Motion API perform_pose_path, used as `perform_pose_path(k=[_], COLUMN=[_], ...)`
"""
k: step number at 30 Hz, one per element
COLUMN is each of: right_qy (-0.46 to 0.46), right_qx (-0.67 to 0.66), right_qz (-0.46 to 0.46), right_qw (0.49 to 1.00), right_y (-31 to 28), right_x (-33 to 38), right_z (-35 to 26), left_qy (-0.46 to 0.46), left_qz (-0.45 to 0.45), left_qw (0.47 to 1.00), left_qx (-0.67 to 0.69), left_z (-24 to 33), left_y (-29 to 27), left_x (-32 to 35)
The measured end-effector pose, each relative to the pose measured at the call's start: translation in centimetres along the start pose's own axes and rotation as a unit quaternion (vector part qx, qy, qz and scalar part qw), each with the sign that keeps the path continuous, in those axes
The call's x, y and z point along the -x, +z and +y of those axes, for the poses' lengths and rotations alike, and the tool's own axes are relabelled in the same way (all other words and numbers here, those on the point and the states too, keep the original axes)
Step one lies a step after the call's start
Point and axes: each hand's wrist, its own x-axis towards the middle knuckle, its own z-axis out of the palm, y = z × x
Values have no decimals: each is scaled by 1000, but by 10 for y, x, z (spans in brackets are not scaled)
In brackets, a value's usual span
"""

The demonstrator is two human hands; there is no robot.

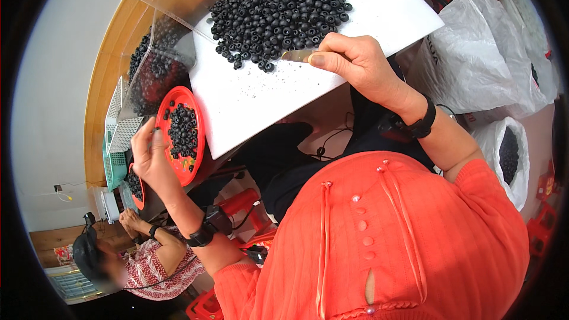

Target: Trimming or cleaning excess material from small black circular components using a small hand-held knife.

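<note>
A large heap of small black bead-like pieces [278, 9], round and many with a hole, is piled on the white tabletop [237, 98]. My right hand [355, 62] grips a short, flat metal blade like a small knife [298, 56], its tip pointing left at the heap's near edge. Over the left rim of a red plate [198, 121] is my left hand [153, 151], fingers pinched together; a dark bit shows at the fingertips, too small to name. More black pieces [182, 133] lie in that plate.
Left of the heap stands a clear plastic bin [155, 62] holding dark pieces. Baskets [115, 169] are farther left, near a co-worker [157, 261] at the lower left. White sacks [468, 53] stand at right, one open [510, 154] with black pieces inside.
</note>
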Motion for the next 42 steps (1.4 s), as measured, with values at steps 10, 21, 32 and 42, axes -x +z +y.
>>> perform_pose_path(k=[10, 21, 32, 42], right_qy=[2, -19, -12, -20], right_qx=[-8, -20, 154, 206], right_qz=[10, 22, -29, -13], right_qw=[1000, 999, 988, 978], right_y=[0, -1, 2, 11], right_x=[5, 6, -6, -7], right_z=[-1, 7, -16, -18], left_qy=[252, 287, 4, -187], left_qz=[-140, -160, -204, -228], left_qw=[956, 937, 945, 730], left_qx=[-48, -116, 256, 617], left_z=[66, 68, 68, 65], left_y=[142, 159, 146, 157], left_x=[20, 22, 36, 45])
